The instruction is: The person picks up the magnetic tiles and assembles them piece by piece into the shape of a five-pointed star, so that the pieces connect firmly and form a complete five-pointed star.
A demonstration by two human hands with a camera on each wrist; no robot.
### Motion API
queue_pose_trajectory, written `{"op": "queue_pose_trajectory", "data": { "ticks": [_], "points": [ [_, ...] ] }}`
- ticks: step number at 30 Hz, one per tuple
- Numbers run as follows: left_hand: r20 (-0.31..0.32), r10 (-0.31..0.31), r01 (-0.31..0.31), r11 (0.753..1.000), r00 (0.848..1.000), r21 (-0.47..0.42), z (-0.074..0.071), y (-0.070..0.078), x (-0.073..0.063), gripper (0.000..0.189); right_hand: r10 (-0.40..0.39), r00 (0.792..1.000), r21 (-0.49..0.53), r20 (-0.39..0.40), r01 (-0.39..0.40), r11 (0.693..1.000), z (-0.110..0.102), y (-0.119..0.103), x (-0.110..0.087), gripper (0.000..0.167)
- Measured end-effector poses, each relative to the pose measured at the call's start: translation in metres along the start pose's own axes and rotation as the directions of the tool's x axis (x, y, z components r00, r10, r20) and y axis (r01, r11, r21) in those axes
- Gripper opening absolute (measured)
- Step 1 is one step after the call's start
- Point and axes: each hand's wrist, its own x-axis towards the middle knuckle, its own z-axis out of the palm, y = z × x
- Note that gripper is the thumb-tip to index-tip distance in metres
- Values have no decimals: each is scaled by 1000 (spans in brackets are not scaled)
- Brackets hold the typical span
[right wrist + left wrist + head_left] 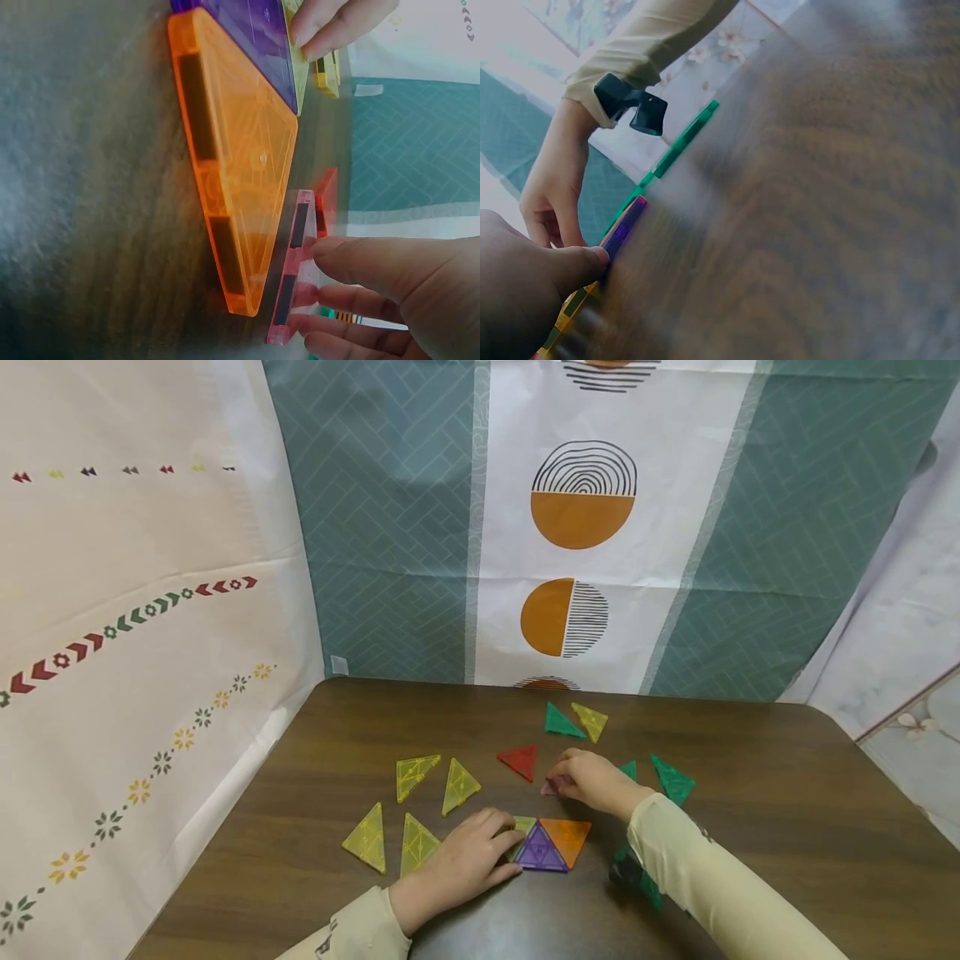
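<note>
Three see-through triangle tiles lie edge to edge on the table: a yellow-green tile (pixel 522 823), a purple tile (pixel 542 852) and an orange tile (pixel 567 837). My left hand (pixel 468 858) rests at their left side, fingertips on the yellow-green tile and thumb against the purple tile's near edge. Part of the yellow-green tile is hidden under that hand. Beyond the orange tile, my right hand (pixel 595 783) pinches a pink triangle tile (pixel 294 266) between thumb and fingers. The right wrist view shows the pink tile apart from the orange one, with dark strips along its edge.
A red tile (pixel 521 762) lies beside the right hand. Several yellow tiles (pixel 367 839) spread out on the left. Green tiles (pixel 673 779) lie around the right forearm. At the back are a green tile (pixel 562 722) and a yellow one (pixel 591 722).
</note>
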Motion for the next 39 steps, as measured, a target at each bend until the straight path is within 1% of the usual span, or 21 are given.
{"op": "queue_pose_trajectory", "data": {
  "ticks": [13, 17, 21, 26, 34, 39],
  "points": [
    [5, -5, 5, 1000, 1000, 14, -2, 0, -1, 37, -25, 1000, 17, 17, 24, 1000, 1, -10, -11, 20],
    [11, -10, 10, 1000, 1000, 17, -3, 0, -1, 37, -59, 998, 15, 3, 59, 998, 1, -12, -16, 19],
    [30, -18, 17, 1000, 999, 19, -2, 1, 0, 37, -77, 997, 19, -8, 77, 997, 3, -13, -23, 20],
    [34, -21, 21, 1000, 999, 19, -1, 2, 0, 37, -70, 998, 29, -9, 70, 997, 6, -15, -29, 23],
    [13, 2, -3, 999, 1000, 32, -2, 3, 1, 37, -24, 999, 10, -25, 24, 1000, 8, -19, -35, 29],
    [41, 0, -2, 999, 999, 49, -5, 3, 0, 39, -22, 998, -19, -64, 21, 1000, 6, -23, -40, 31]
  ]
}}
